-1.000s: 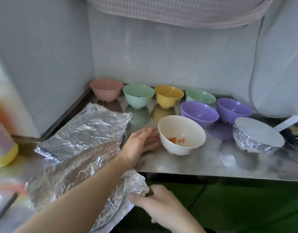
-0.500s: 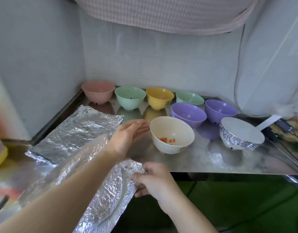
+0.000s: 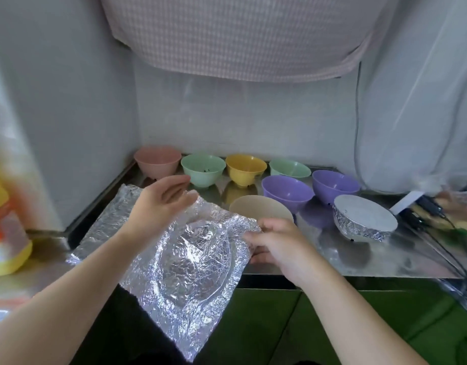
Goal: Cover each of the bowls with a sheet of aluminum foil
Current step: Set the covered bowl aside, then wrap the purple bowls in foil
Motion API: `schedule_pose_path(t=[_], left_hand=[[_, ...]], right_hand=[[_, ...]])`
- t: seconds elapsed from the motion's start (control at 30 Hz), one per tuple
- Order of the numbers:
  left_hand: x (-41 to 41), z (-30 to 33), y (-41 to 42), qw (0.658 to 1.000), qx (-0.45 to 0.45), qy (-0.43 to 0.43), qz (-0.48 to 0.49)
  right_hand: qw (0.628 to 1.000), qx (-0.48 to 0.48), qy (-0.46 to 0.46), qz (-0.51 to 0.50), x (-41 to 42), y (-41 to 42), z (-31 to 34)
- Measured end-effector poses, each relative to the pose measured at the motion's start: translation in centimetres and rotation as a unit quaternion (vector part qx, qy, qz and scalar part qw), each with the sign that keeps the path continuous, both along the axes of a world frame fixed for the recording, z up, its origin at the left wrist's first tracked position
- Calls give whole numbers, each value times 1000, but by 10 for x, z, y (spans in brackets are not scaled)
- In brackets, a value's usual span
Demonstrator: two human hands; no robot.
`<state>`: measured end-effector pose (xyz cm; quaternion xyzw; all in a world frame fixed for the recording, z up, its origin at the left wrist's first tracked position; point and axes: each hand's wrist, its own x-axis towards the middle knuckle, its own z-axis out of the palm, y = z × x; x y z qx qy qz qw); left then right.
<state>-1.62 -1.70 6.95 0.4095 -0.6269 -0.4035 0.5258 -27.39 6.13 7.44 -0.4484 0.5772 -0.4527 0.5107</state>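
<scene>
the right hand [image 3: 277, 246] pinches the near-right edge of a crinkled foil sheet [image 3: 192, 262], fingers curled round it, holding it above the surface [image 3: 385, 256] edge just before the white bowl [image 3: 261, 208]. the left hand [image 3: 158, 204] hovers palm-up at the sheet's far corner, fingers relaxed and straight, gripping nothing.

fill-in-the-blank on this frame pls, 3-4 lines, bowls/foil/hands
1. The right hand pinches the edge of the ____ sheet.
2. The one bowl already covered stands farthest to the ____ on the metal counter.
3. The bowl at the left end of the back row is ____ in colour.
4. The two bowls beside the covered bowl are both ____.

Missing words: foil; right; pink; purple
</scene>
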Motion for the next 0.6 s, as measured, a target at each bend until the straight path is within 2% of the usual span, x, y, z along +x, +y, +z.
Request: schedule_pose_path(t=[0.17,0.3,0.5,0.6], left_hand=[[0,-13,6,995,39,-86,34],[-3,-10,3,980,102,-168,15],[-14,-1,-3,970,163,-176,-42],[-24,-5,-7,971,153,-180,-36]], right_hand=[[999,-25,-32,6,-21,0,1],[997,-43,-58,0,-38,-3,5],[994,-55,-90,-28,-68,-15,17],[992,-51,-93,-63,-75,-20,17]])
